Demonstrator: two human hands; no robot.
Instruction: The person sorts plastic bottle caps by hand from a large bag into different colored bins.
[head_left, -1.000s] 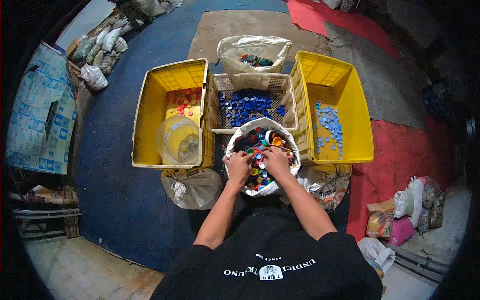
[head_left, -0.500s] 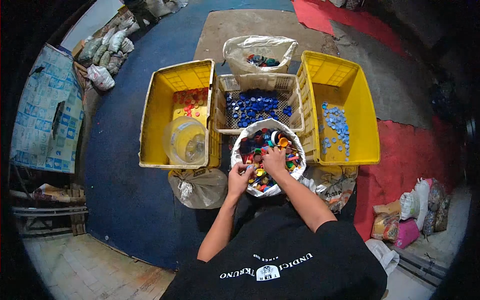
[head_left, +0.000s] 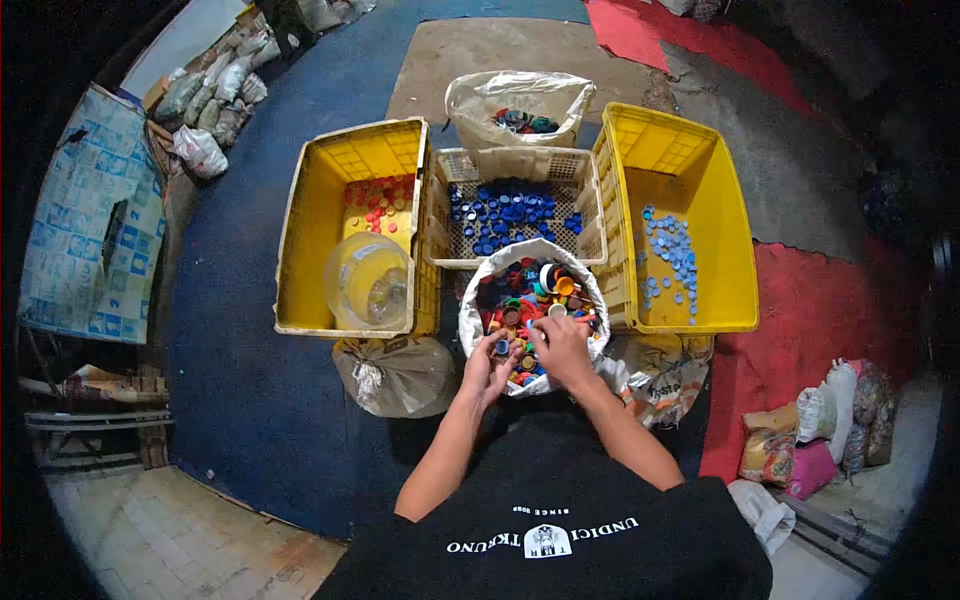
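A white sack (head_left: 470,318) with a rolled rim stands in front of me, full of mixed-colour bottle caps (head_left: 528,308). At its near left side, my left hand (head_left: 484,372) is closed with a blue bottle cap (head_left: 502,347) at its fingertips. Over the caps, my right hand (head_left: 563,350) is pinched, palm down. A small pale-blue bottle cap (head_left: 533,325) shows at its fingertips, partly covered by them.
A cream crate (head_left: 440,215) behind the sack holds dark-blue caps. Left, a yellow crate (head_left: 300,230) contains red caps and a clear plastic container (head_left: 368,282). Light-blue caps lie in the right yellow crate (head_left: 725,240). Another sack (head_left: 465,105) stands behind.
My right hand has drawn back toward me from deeper among the caps, with a pale-blue bit now at its fingertips. The left hand has shifted slightly right and turned, showing the blue bottle cap.
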